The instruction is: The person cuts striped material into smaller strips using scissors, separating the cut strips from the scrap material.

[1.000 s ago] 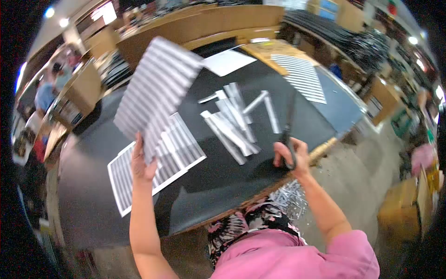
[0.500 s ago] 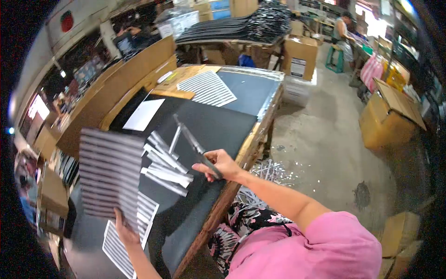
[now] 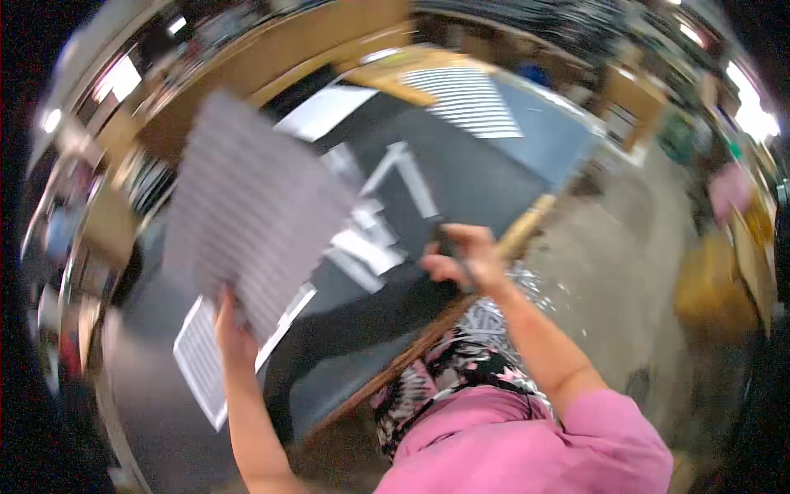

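Note:
My left hand (image 3: 234,325) is closed on the lower edge of a striped sheet (image 3: 255,210), which is tilted up over the dark tabletop and smeared by motion. In my right hand (image 3: 473,259) is a pair of scissors (image 3: 424,191), with the blades pointing away from me over the table. Several cut white strips (image 3: 362,251) lie loose between the sheet and the scissors. Beneath the raised sheet rest more striped sheets (image 3: 197,362), partly hidden by it and by my left arm.
A plain white sheet (image 3: 325,113) and another striped sheet (image 3: 465,99) lie toward the table's far end. A cardboard wall (image 3: 271,62) runs along the far left side. Paper scraps (image 3: 490,329) are heaped on the floor by the near edge. Boxes (image 3: 629,107) stand beyond.
The view has swung, shifting the table. The striped sheet in my left hand has tilted and come nearer the strips. My right hand still holds the scissors.

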The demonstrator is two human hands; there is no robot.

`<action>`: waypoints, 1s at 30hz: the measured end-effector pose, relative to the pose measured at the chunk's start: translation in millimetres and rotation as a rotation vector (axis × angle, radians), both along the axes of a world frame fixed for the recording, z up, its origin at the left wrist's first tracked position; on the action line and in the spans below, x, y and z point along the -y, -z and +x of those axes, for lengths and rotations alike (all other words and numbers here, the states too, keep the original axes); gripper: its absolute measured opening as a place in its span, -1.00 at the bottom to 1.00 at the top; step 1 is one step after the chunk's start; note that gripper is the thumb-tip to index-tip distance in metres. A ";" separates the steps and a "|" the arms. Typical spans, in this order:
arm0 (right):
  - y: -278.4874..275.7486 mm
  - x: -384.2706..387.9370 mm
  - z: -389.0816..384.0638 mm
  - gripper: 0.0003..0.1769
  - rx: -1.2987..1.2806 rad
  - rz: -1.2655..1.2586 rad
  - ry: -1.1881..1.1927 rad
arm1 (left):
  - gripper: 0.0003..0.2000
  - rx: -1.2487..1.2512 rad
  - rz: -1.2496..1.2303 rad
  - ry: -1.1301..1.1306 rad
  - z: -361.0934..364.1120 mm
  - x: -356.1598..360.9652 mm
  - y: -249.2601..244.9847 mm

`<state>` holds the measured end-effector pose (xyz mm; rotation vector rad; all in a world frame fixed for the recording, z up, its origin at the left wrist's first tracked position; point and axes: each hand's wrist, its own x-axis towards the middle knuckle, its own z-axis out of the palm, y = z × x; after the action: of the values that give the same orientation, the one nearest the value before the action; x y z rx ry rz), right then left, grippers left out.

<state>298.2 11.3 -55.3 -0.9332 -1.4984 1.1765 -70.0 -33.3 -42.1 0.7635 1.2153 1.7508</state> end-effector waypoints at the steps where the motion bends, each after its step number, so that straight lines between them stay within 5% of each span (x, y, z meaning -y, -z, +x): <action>1: -1.1 1.7 -1.1 -0.77 -0.052 0.016 -0.101 | -0.58 -0.123 0.025 -0.019 -3.2 4.6 -2.9; 4: -11.4 16.1 -11.0 -0.78 -0.150 -0.141 -0.250 | -0.56 -0.037 0.064 -0.055 -6.4 2.7 -23.2; 13: -48.2 41.7 -28.5 -0.71 0.185 -0.504 -0.237 | -0.70 0.015 0.123 -0.031 -18.9 7.1 -37.5; 30: -42.5 25.0 -43.6 -0.63 0.294 -0.391 -0.261 | -0.76 -0.083 -0.004 -0.068 -13.1 5.7 -31.8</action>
<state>254.6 -13.6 -12.7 -1.2406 -1.6926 1.6163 -83.2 -39.0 -10.3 0.8076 1.3133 1.7864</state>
